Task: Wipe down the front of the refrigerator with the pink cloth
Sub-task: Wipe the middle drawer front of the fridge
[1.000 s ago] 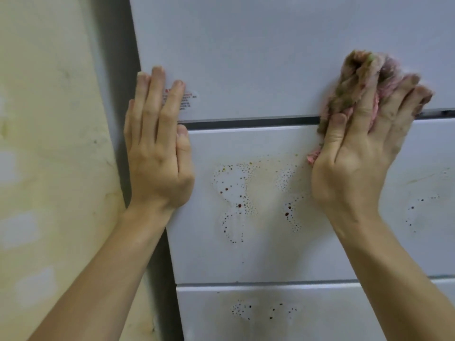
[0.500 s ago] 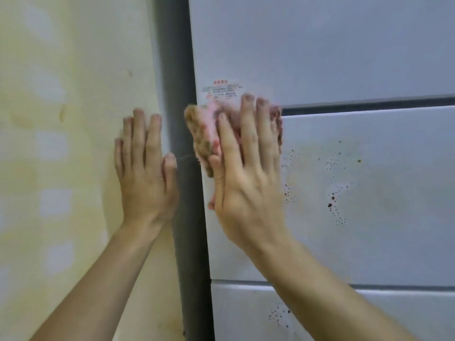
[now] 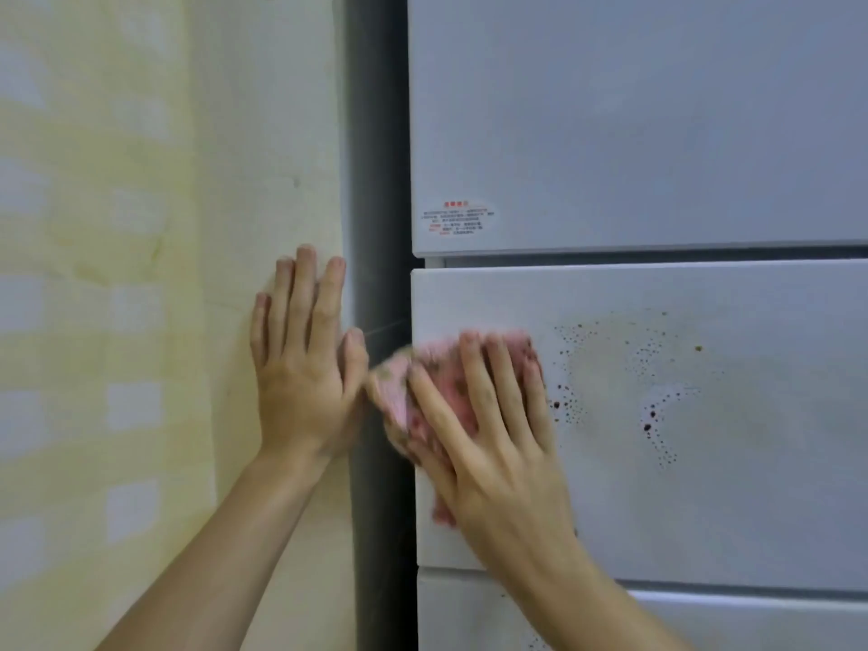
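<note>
The right hand [image 3: 493, 425] lies flat against the refrigerator [image 3: 657, 133], its fingers straight and spread, pressing the pink cloth [image 3: 444, 392] onto the white front; its grip is not closed round the cloth, which is pinned under the palm and fingers. The cloth is bunched at the left end of the middle drawer front [image 3: 728, 500], and its blurred left edge seems to reach just past the drawer's corner, over the dark strip [image 3: 378, 180] that runs between refrigerator and wall. Pink folds show between the fingers and below the heel of the hand. Just right of the fingertips, a patch of yellowish staining with dark brown spots [image 3: 655, 415] spreads across the drawer front. Above the drawer, across a narrow horizontal gap, is the upper door [image 3: 657, 63], which carries a small label [image 3: 458, 220] with red and grey print at its lower left corner; the print is too small to read. Below, the top of the bottom drawer front [image 3: 761, 622] shows a few more specks. The left hand [image 3: 305, 373] rests flat on the pale yellow wall [image 3: 141, 227] beside the refrigerator, fingers straight and pointing up, its grip wide and holding nothing, its thumb near the cloth's edge.
</note>
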Action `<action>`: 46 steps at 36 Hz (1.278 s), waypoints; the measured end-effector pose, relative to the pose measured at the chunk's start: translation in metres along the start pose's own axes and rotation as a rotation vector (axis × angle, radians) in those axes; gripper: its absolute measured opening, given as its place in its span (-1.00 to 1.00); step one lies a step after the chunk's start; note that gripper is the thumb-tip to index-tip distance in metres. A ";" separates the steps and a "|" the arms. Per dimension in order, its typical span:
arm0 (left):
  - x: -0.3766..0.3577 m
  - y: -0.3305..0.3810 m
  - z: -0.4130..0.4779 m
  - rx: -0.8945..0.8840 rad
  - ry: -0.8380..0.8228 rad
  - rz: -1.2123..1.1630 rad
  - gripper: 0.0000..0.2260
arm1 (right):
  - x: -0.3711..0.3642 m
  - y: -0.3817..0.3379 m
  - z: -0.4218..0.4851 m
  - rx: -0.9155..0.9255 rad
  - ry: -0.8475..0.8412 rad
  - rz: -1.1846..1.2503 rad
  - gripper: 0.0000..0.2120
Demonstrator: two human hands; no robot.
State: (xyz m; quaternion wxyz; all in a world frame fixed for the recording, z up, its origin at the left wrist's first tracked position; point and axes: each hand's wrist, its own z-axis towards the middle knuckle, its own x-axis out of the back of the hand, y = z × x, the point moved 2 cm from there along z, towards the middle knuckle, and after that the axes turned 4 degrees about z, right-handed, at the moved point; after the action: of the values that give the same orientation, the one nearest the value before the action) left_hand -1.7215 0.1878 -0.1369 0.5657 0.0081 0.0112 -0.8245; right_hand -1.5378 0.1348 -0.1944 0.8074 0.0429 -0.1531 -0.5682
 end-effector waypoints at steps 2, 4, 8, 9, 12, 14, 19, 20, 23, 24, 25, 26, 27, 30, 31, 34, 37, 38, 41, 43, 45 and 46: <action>-0.001 0.000 -0.001 -0.009 -0.003 -0.013 -0.47 | 0.001 0.001 0.031 -0.054 0.091 0.016 -0.48; -0.001 -0.001 -0.001 0.001 -0.002 -0.025 -0.47 | 0.000 0.001 0.055 -0.125 0.147 0.028 -0.48; -0.001 -0.001 -0.003 0.009 -0.004 -0.037 -0.48 | -0.003 -0.005 0.051 -0.180 0.196 0.030 -0.48; 0.000 -0.001 -0.004 0.002 -0.004 -0.040 -0.48 | -0.004 -0.007 0.044 -0.190 0.198 0.035 -0.48; 0.000 -0.002 -0.005 -0.023 -0.010 -0.036 -0.47 | -0.008 -0.014 0.015 -0.181 0.156 0.036 -0.42; 0.000 -0.002 -0.005 -0.015 -0.012 -0.027 -0.46 | -0.012 -0.018 -0.013 -0.148 0.108 0.037 -0.42; 0.001 0.001 -0.006 0.013 -0.013 -0.049 -0.44 | -0.016 -0.022 -0.073 -0.100 0.022 0.015 -0.44; 0.000 0.001 -0.006 0.016 -0.009 -0.047 -0.44 | -0.016 -0.022 -0.076 -0.088 0.010 0.011 -0.42; -0.001 0.001 -0.006 0.014 0.006 -0.034 -0.44 | -0.012 -0.019 -0.069 -0.085 0.002 0.026 -0.38; -0.001 0.001 -0.006 0.013 0.008 -0.031 -0.45 | -0.010 -0.018 -0.063 -0.088 0.003 0.026 -0.36; -0.001 0.001 -0.006 0.011 0.010 -0.028 -0.45 | -0.008 -0.017 -0.055 -0.091 0.002 0.024 -0.30; -0.002 0.001 -0.006 0.010 0.015 -0.024 -0.45 | -0.005 -0.014 -0.044 -0.094 0.000 0.023 -0.21; -0.002 0.000 -0.006 0.009 0.019 -0.020 -0.45 | -0.003 -0.011 -0.030 -0.099 0.002 0.025 -0.13; -0.003 -0.001 -0.007 -0.003 0.022 -0.021 -0.47 | 0.006 -0.001 0.022 -0.155 0.091 0.029 -0.18; -0.003 -0.001 -0.007 -0.009 0.019 -0.022 -0.47 | 0.007 0.002 0.037 -0.178 0.124 0.024 -0.24; -0.003 -0.002 -0.007 -0.012 0.020 -0.026 -0.48 | 0.005 0.004 0.058 -0.238 0.182 0.005 -0.43; -0.002 -0.001 -0.008 -0.012 0.023 -0.040 -0.49 | 0.002 0.001 0.046 -0.230 0.218 0.025 -0.50; -0.002 -0.002 -0.008 -0.012 0.021 -0.045 -0.49 | 0.001 0.000 0.038 -0.217 0.216 0.027 -0.51; -0.002 -0.001 -0.008 0.004 0.016 -0.037 -0.47 | -0.004 -0.008 0.001 -0.168 0.154 0.055 -0.51; -0.002 0.001 -0.009 0.020 0.004 -0.034 -0.46 | -0.007 -0.014 -0.032 -0.135 0.093 0.069 -0.52; -0.001 0.002 -0.009 0.026 -0.007 -0.039 -0.46 | -0.011 -0.017 -0.063 -0.096 0.034 0.056 -0.50; -0.001 0.003 -0.008 0.026 -0.019 -0.046 -0.46 | -0.012 -0.018 -0.076 -0.082 0.011 0.041 -0.47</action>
State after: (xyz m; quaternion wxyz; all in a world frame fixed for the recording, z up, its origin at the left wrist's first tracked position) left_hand -1.7189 0.1877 -0.1452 0.5466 0.0076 -0.0047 -0.8373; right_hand -1.5356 0.1318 -0.2731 0.8209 0.0095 -0.1263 -0.5569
